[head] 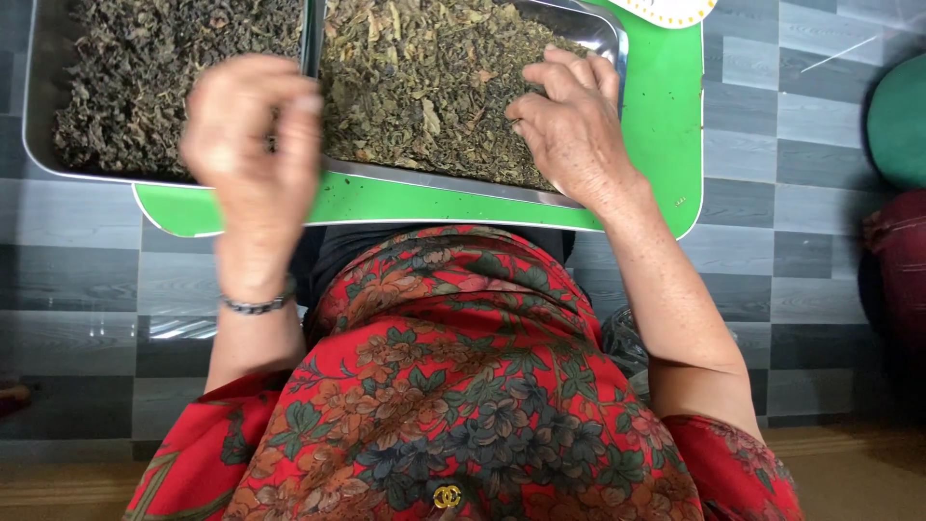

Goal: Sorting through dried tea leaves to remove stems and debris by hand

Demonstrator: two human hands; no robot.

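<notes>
Two metal trays sit side by side on a green board (666,125). The left tray (39,145) holds dark dried leaves (145,68). Greener dried leaves (424,87) fill the right tray (603,34). My left hand (253,145) hovers blurred over the seam between the trays, fingers curled in; whether it pinches any leaves I cannot tell. My right hand (569,121) lies palm down on the greener leaves at the right tray's near right corner, fingers bent into the pile.
My lap in red flowered cloth (453,386) fills the lower middle. Grey tiled floor (772,251) lies all around. A green round object (902,116) and a dark red bundle (902,260) sit at the right edge. A white rim (666,10) shows at the top.
</notes>
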